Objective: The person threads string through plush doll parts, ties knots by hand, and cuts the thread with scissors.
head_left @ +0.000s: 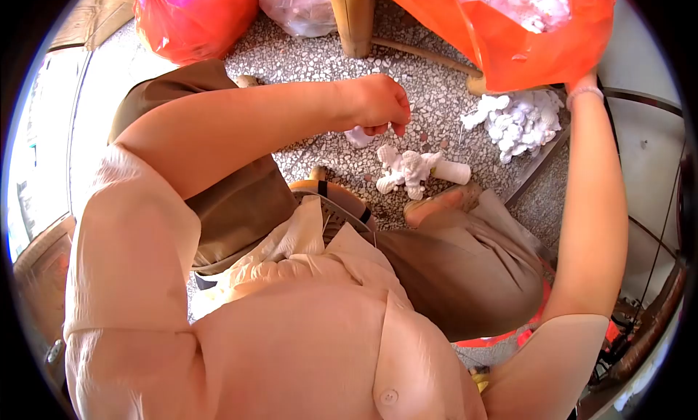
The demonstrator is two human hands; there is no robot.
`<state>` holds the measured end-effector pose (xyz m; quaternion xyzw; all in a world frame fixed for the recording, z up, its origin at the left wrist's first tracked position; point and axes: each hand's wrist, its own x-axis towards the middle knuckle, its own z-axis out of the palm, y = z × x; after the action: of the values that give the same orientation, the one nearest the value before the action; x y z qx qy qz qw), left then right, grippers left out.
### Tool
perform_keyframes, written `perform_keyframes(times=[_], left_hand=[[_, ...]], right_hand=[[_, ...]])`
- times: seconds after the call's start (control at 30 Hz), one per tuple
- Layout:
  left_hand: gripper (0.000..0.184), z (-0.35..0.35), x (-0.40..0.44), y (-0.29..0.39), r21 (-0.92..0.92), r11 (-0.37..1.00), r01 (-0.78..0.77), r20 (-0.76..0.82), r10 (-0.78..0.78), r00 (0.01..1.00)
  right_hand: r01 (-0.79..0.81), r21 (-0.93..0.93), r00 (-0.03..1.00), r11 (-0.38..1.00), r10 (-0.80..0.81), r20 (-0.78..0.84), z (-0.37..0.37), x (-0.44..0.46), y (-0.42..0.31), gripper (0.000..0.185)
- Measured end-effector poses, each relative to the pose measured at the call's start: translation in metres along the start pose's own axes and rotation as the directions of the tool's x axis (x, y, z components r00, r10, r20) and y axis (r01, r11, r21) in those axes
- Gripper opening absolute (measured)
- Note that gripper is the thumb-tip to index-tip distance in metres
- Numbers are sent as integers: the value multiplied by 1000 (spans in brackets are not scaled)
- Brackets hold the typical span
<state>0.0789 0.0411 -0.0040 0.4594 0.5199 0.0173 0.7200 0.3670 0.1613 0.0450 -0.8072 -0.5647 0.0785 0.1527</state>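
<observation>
My left hand (383, 106) hangs above the speckled floor, its fingers curled together; what they hold, if anything, is hidden. My right hand (582, 80) is at the near lower edge of a red plastic bag (520, 64), holding it, with its fingers mostly hidden by the plastic. White crocheted pieces (534, 11) fill the bag's opening. Below the bag lies a pile of white crocheted pieces (520, 123). Between my hands, nearer my body, are a white crocheted cluster (408, 170) and a white cylinder (451, 173) beside it. A small pale lilac piece (358, 136) lies under my left hand.
Another red bag (195, 20) and a translucent bag (297, 7) stand at the top left. A bamboo leg (350, 20) rises beside them, with a thin bar running right. My knees flank a low seat edge (342, 194). Black metal rods and a wheel-like rim are at the right.
</observation>
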Motion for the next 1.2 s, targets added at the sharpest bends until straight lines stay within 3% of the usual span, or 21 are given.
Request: perform_keyframes(times=[0.1, 0.13, 0.17, 0.2, 0.23, 0.27, 0.33, 0.37, 0.43, 0.53, 0.6, 0.67, 0.93, 1.03, 1.07, 1.1, 1.13, 1.17, 1.2], left_hand=[[9, 1, -19, 12, -108, 994, -11, 69, 19, 997], [9, -1, -22, 13, -177, 984, -28, 97, 45, 994], [9, -3, -24, 14, -246, 968, -39, 124, 72, 990], [9, -4, -26, 14, -312, 949, -46, 153, 98, 983], [8, -6, -28, 14, -333, 941, -63, 153, 119, 981], [8, -8, -30, 14, -353, 932, -81, 153, 142, 978], [7, -11, -34, 12, -370, 923, -106, 146, 170, 975], [7, -12, -37, 12, -360, 926, -111, 147, 174, 974], [8, -14, -45, 14, -347, 931, -113, 163, 179, 970], [9, -18, -57, 20, -340, 937, -82, 209, 161, 965], [11, -24, -68, 26, -335, 942, -22, 251, 111, 962], [13, -31, -76, 29, -307, 949, -69, 276, 159, 948], [16, -40, -92, 32, -467, 880, -89, 376, 289, 881], [13, -33, -104, 42, -392, 896, -209, 192, 302, 934], [10, -28, -99, 37, -224, 810, -542, -25, 551, 834], [8, -22, -91, 31, 13, 626, -779, -178, 768, 615], [8, -23, -86, 27, 242, 403, -883, -148, 914, 377], [8, -24, -81, 23, 459, 146, -876, -105, 988, 109], [10, -31, -82, 26, 591, -104, -800, 70, 995, -77]], right_hand=[[107, -263, 994, 959, -100, 42, -19, -32, -5, 34], [214, -359, 975, 909, -174, 141, -23, -50, -5, 34], [448, -368, 893, 815, -390, 224, -16, -63, 6, 29], [465, -439, 866, 769, -294, 404, -28, -91, -14, 28], [508, -224, 808, 832, -371, 457, -29, -112, -12, 22], [605, -73, 727, 793, -512, 458, -35, -130, -21, 20], [543, 221, 715, 811, -583, 385, -45, -160, -48, 11], [491, 396, 694, 776, -623, 360, -44, -170, -59, 19], [352, 534, 703, 769, -594, 391, -33, -180, -65, 22], [451, 602, 690, 659, -685, 232, -24, -190, -77, 21], [443, 637, 702, 631, -686, 191, -20, -195, -82, 20], [391, 703, 727, 595, -668, 161, -20, -200, -89, 16], [322, 720, 831, 614, -549, 96, -32, -214, -103, 3], [388, 696, 816, 604, -576, 45, -35, -216, -100, 3], [330, 751, 842, 572, -538, 41, -34, -219, -101, 5], [271, 801, 866, 534, -499, 40, -33, -223, -102, 6], [212, 845, 888, 491, -458, 43, -33, -225, -102, 8], [182, 850, 883, 494, -463, 80, -33, -226, -101, 9], [153, 854, 875, 496, -470, 117, -35, -228, -100, 11]])
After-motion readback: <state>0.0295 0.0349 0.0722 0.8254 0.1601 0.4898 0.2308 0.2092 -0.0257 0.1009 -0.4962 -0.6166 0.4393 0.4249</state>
